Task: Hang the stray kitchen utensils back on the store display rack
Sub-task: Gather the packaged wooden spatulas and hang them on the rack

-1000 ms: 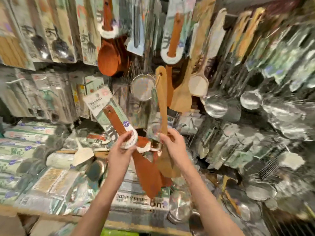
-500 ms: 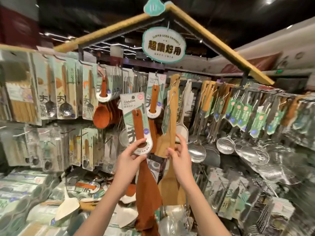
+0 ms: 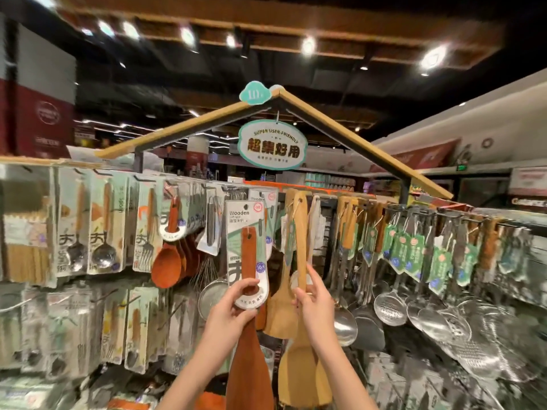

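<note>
An oval hanging sign [image 3: 272, 148] in the upper middle of the frame, under the roof-shaped frame, reads "SUPER USER-FRIENDLY" above the large characters "超集好用"; a smaller line beneath is too small to read. The teal cloud badge [image 3: 255, 93] at the roof peak carries "10". The card [image 3: 244, 229] of the dark wooden spatula at centre reads "Wooden", with a blue "10" sticker [image 3: 260, 267]. Packs at left read "Spoon" [image 3: 120, 202].

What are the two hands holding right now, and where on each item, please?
The left hand pinches the dark wooden spatula at its card's lower end; the right hand grips the light wooden spatula mid-handle.
</note>
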